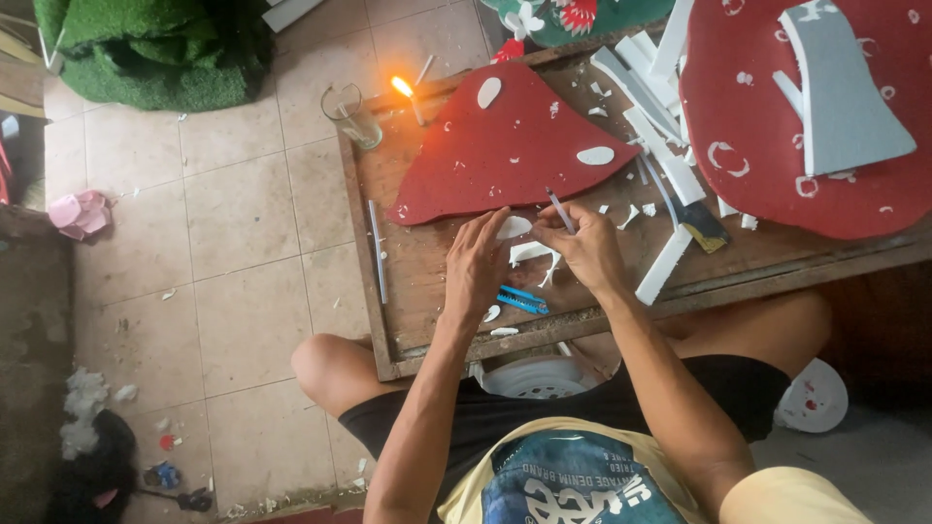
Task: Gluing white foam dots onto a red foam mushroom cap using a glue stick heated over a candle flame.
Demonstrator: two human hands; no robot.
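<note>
Tiled floor all around, beige squares littered with white scraps, and a low wooden board (427,281) sits over the person's crossed legs as the work surface. Left hand (476,267) is pressed flat-ish on the board with fingers curled onto a white foam piece (515,228), pinning it down. Right hand (587,247) is closed in a pencil-style grip around a thin grey craft knife (560,209), whose long axis tilts up and slightly left, away from the body, with the lower end hidden inside the fingers, so can't tell exactly where the tip meets the foam. Just beyond both hands lies a big red mushroom-cap cutout (505,146) with white oval spots, and further right a second, bigger red cutout (777,126), partly cut off by the frame edge, with a grey foam slab lying on it. Between the two hands, nearer the body, there's a blue cutter (522,299) lying flat, pointing left to right. Off past the left hand a lit candle (408,97) burns at the board's far corner, next to a clear glass (351,116). White foam strips (660,126) are piled past the right hand. Green fake turf (146,49) is bunched up way off to the far left.
</note>
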